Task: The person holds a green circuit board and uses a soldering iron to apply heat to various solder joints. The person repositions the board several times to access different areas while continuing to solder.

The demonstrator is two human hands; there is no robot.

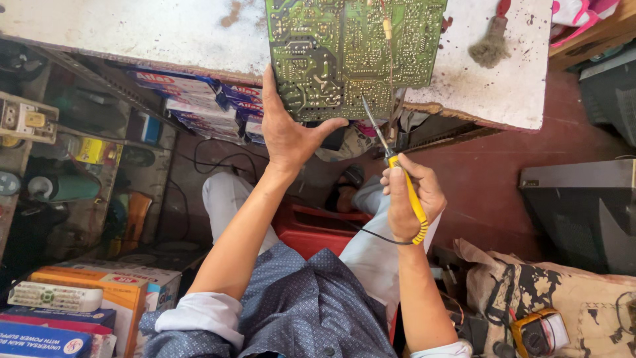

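The green rectangular circuit board point(354, 53), solder side up and dense with pale traces, lies at twelve o'clock on the scuffed white worktop point(152, 30), its near edge overhanging the worktop's chipped front lip. The left hand point(288, 132) grips that overhanging corner, thumb curled up onto the board's underside edge and fingers spread flat along its left margin. At four o'clock from it, the right hand point(407, 199) is closed in a fist round the yellow plastic handle of a soldering iron point(397, 172), whose thin metal tip slants up to eleven o'clock and meets the board's near edge. A black cord trails from the ribbed handle end. Open red floor point(490, 192) lies toward three o'clock; stacked cardboard boxes point(112, 292) crowd eight o'clock. A bristly brush point(491, 46) rests at one o'clock.
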